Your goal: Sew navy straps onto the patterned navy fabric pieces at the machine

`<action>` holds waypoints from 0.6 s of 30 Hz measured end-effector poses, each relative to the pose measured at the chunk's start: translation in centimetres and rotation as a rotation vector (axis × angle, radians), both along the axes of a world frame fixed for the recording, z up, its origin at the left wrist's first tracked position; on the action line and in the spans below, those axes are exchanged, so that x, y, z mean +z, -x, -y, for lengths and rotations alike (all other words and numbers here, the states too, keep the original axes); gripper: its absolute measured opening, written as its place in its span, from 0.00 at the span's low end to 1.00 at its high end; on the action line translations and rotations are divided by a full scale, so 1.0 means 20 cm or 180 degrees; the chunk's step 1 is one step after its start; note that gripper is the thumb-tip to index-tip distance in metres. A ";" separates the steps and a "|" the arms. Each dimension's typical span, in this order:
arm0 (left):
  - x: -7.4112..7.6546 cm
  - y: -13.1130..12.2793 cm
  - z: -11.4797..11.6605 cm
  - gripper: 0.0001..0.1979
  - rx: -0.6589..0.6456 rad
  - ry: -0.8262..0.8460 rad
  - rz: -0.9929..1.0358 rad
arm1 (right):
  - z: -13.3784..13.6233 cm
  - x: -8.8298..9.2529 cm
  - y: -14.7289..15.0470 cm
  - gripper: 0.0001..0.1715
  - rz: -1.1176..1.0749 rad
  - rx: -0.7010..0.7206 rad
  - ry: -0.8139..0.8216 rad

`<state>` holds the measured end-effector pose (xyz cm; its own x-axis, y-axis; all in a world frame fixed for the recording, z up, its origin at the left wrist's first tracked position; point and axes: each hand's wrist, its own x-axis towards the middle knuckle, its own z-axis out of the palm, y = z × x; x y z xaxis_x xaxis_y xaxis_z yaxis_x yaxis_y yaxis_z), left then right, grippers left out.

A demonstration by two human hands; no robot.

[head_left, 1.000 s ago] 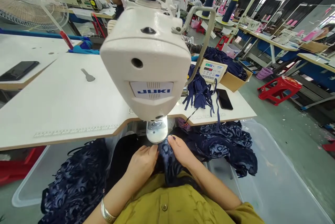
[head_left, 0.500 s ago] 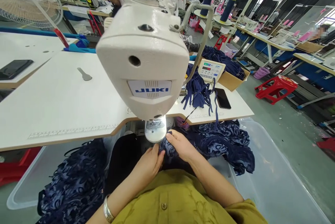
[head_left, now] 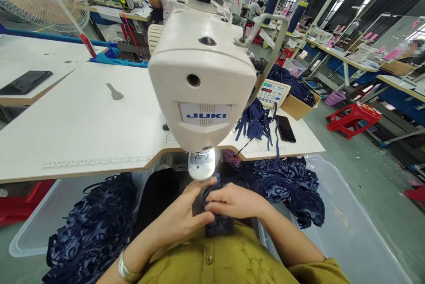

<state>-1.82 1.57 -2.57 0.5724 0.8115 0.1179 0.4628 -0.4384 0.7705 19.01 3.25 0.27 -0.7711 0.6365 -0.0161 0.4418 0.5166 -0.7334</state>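
Just below the sewing arm of a white JUKI sewing machine [head_left: 202,71], a piece of dark navy patterned fabric [head_left: 219,226] hangs close to my body. My left hand [head_left: 179,215] is at its left side, thumb and fingers stretched apart, the fingertips near the fabric's upper edge. My right hand [head_left: 237,202] lies over the fabric with its fingers bent and closed on it; what is under the fingertips is hidden. Both hands are a little nearer to me than the lit round machine bed [head_left: 202,166].
Plastic bins hold a navy garment pile [head_left: 96,226] at left and more patterned garments [head_left: 282,182] at right. On the white table [head_left: 83,120] are a flat grey metal piece [head_left: 114,91], navy straps [head_left: 254,118], a control panel [head_left: 272,93] and a phone [head_left: 285,129].
Both hands have drawn back from the machine bed toward my body, bringing the fabric along. My left hand has opened from its pinch. The view has shifted slightly.
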 end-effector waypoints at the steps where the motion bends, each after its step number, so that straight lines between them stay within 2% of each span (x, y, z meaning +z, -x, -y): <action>1: 0.04 0.02 -0.01 0.20 -0.0187 0.0289 0.0176 | 0.00 0.05 0.00 0.12 -0.0028 0.0141 -0.0027; 2: 0.08 0.04 -0.02 0.16 -0.0244 0.0487 0.0239 | 0.00 0.09 0.00 0.11 -0.0043 0.0044 -0.0131; 4: 0.14 0.07 -0.04 0.16 0.0180 0.0478 0.0175 | -0.01 0.13 0.02 0.14 0.0019 -0.0473 -0.0593; 5: 0.17 0.07 -0.05 0.16 0.0530 0.0246 0.0087 | -0.02 0.13 0.03 0.15 0.0093 -0.0706 -0.0934; 7: 0.20 0.08 -0.07 0.13 0.1136 -0.0591 -0.0123 | -0.04 0.11 0.05 0.14 0.0252 -0.0984 -0.1643; 9: 0.20 0.08 -0.09 0.11 0.1340 -0.1550 -0.0373 | -0.07 0.07 0.07 0.15 0.0209 -0.1180 -0.1963; 11: 0.18 0.08 -0.09 0.13 0.1070 -0.2169 -0.0565 | -0.08 0.02 0.08 0.16 -0.0144 -0.1435 -0.1767; 12: 0.17 0.08 -0.10 0.15 0.0824 -0.2288 -0.0628 | -0.09 0.00 0.08 0.17 -0.0385 -0.1517 -0.1552; 15: 0.16 0.06 -0.10 0.19 0.0270 -0.2235 -0.0737 | -0.09 -0.05 0.07 0.16 -0.1043 -0.1738 -0.0719; 18: 0.18 0.04 -0.09 0.18 0.0325 -0.2170 -0.0855 | -0.11 -0.06 0.07 0.11 -0.1505 -0.2118 0.0274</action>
